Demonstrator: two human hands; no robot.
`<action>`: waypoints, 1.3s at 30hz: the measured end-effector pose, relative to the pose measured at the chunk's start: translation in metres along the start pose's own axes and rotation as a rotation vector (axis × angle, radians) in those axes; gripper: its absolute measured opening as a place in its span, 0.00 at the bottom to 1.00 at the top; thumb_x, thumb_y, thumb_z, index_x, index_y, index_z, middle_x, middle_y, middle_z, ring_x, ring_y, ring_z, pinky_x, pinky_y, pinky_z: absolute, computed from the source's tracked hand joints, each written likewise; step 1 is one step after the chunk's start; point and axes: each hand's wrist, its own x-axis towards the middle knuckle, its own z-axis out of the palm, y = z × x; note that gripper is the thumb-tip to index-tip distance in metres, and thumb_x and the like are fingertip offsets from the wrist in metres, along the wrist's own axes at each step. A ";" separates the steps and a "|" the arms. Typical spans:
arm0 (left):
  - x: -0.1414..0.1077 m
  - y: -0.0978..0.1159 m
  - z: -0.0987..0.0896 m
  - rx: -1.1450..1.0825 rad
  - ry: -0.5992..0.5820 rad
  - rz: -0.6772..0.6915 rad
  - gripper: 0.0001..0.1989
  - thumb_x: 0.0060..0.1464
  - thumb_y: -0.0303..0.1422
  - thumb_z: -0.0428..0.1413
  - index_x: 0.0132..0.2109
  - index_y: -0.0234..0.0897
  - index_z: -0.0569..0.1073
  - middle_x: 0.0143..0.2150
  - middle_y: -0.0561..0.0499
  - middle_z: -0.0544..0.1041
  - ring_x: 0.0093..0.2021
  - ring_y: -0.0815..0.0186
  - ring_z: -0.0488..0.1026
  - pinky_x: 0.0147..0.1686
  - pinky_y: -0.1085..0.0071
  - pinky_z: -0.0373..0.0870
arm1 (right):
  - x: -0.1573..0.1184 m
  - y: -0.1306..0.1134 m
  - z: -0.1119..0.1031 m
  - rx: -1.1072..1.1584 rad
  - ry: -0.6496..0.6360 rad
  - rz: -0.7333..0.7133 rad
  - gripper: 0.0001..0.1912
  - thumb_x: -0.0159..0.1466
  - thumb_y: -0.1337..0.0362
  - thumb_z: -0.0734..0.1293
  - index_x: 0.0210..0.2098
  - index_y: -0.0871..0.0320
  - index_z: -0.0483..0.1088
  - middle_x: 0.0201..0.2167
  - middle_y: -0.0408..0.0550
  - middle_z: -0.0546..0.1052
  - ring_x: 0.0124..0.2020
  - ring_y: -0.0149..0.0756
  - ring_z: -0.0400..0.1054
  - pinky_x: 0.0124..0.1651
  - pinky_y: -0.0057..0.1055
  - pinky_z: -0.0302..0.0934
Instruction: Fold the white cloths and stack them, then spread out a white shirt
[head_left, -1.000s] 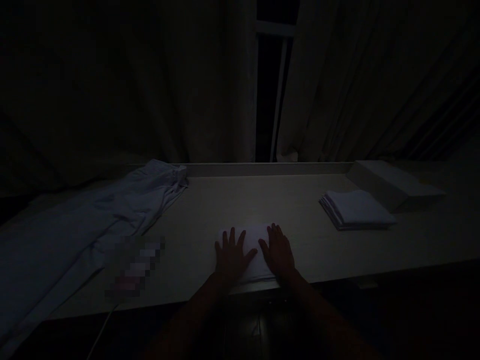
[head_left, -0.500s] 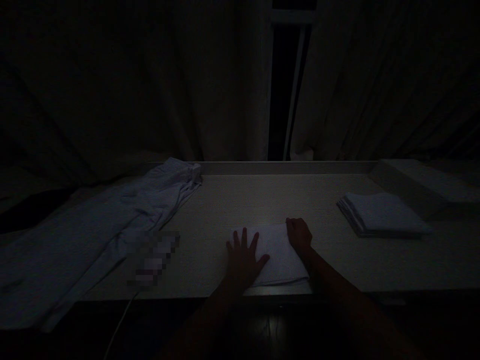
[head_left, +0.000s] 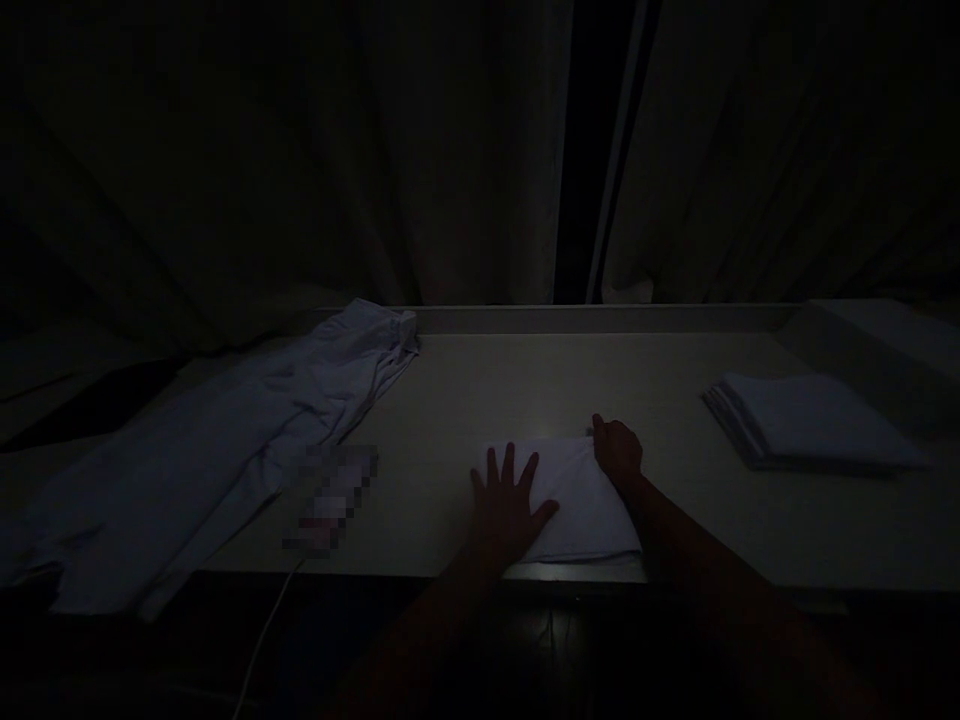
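Note:
A folded white cloth [head_left: 585, 500] lies near the front edge of the pale table. My left hand [head_left: 506, 505] rests flat on its left part with the fingers spread. At the cloth's far right corner, my right hand [head_left: 619, 450] is closed and pinches the fabric, which shows small creases running toward the fingers. A stack of folded white cloths [head_left: 817, 425] sits to the right of my right hand. The room is very dim.
A long crumpled white garment [head_left: 247, 430] covers the table's left side. Beside it is a blurred-out object [head_left: 330, 505] with a white cable [head_left: 262, 625] hanging over the front edge. Dark curtains [head_left: 465, 150] stand behind the table [head_left: 487, 375].
The view has shifted, so the table's things appear slightly further right. My right hand has pulled the cloth's far corner a little, drawing it into creases. My left hand stays flat on the cloth.

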 end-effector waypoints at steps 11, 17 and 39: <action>-0.001 -0.001 0.000 -0.074 -0.016 0.004 0.42 0.54 0.63 0.37 0.70 0.50 0.47 0.73 0.47 0.40 0.70 0.39 0.32 0.62 0.35 0.38 | 0.011 0.019 -0.061 0.393 -0.661 -0.074 0.24 0.55 0.41 0.68 0.26 0.59 0.72 0.20 0.46 0.73 0.21 0.32 0.65 0.25 0.28 0.57; -0.001 -0.002 -0.001 -0.087 -0.035 0.029 0.41 0.54 0.63 0.38 0.70 0.53 0.47 0.73 0.50 0.41 0.70 0.40 0.31 0.62 0.35 0.37 | 0.008 0.042 -0.049 0.643 -0.703 0.067 0.21 0.53 0.48 0.70 0.21 0.59 0.67 0.13 0.43 0.67 0.15 0.28 0.58 0.19 0.27 0.51; 0.001 0.010 0.002 -0.073 0.003 0.006 0.42 0.54 0.63 0.37 0.70 0.49 0.49 0.73 0.47 0.42 0.71 0.41 0.33 0.63 0.38 0.37 | -0.009 0.044 -0.032 0.530 -0.311 0.072 0.18 0.55 0.50 0.69 0.22 0.59 0.68 0.14 0.41 0.67 0.16 0.28 0.58 0.20 0.27 0.50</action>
